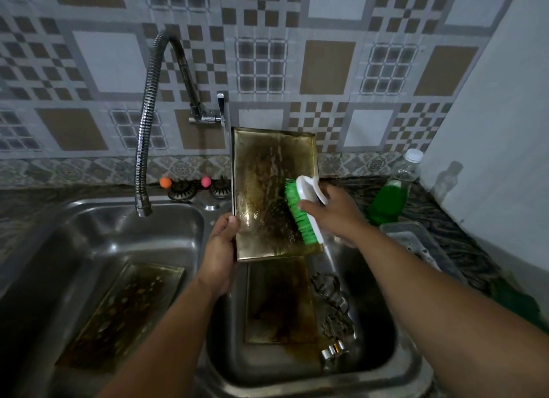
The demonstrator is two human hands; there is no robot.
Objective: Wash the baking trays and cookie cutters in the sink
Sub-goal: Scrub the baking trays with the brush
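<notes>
My left hand [221, 243] grips the left edge of a stained baking tray [264, 189], held nearly upright over the right sink basin [401, 359]. My right hand [329, 212] grips a white scrub brush [303, 209] whose green bristles press on the tray's right side. A second dirty tray [279, 302] lies flat in the right basin. Several metal cookie cutters [334, 308] lie beside it on the right. A third stained tray [124, 311] rests in the left basin [74, 234].
A flexible metal faucet [145, 136] curves over the left basin. A bottle of green dish soap [392, 189] stands on the dark counter at right, with a grey container [416, 240] in front of it. Two sink strainers [199, 188] sit behind the basins.
</notes>
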